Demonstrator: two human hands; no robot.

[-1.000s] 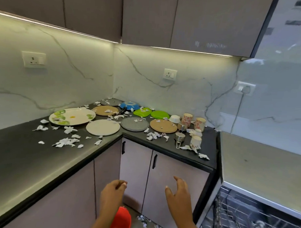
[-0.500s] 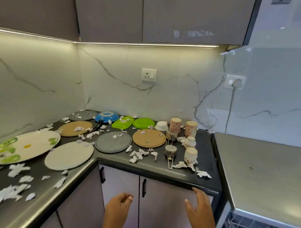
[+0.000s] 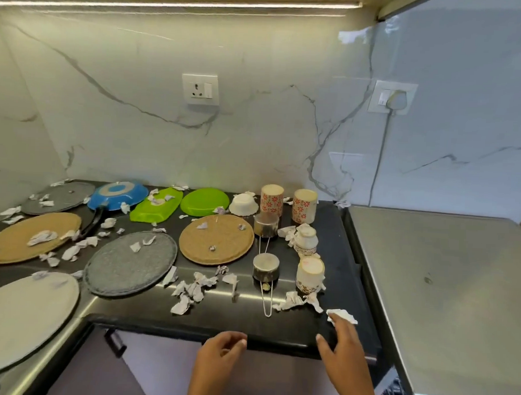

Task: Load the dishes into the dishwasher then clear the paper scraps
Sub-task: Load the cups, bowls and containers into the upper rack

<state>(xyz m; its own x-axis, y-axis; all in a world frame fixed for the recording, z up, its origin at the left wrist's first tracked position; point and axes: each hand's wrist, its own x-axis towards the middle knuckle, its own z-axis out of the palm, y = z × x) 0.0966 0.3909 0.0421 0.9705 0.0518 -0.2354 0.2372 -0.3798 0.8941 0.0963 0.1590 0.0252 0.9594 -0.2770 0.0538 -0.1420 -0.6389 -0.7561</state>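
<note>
Pale round plate [image 3: 22, 316], the largest dish, lies on a black stone countertop [image 3: 278, 328], far to the front left of a round woven tan mat [image 3: 216, 240] near the counter's middle. Just left of that mat sits a grey speckled round plate [image 3: 130, 263], and further left a second tan woven mat [image 3: 30, 236]. Behind the mat to its left are an upturned blue frying pan [image 3: 117, 195] and two bright green plastic plates [image 3: 204, 201]. In front of the mat, below the counter edge, the left hand [image 3: 221, 352] has loosely curled fingers with nothing visible in them. Front right of the mat, the right hand [image 3: 341, 348] is spread. Right of the mat stand two floral cups [image 3: 271, 199], two white patterned cups [image 3: 309, 274] and two small steel handled cups [image 3: 265, 267]. Torn white paper scraps [image 3: 191, 292] litter the counter around the mat; one crumpled scrap [image 3: 345, 316], front right of the mat, touches the right fingertips
</note>
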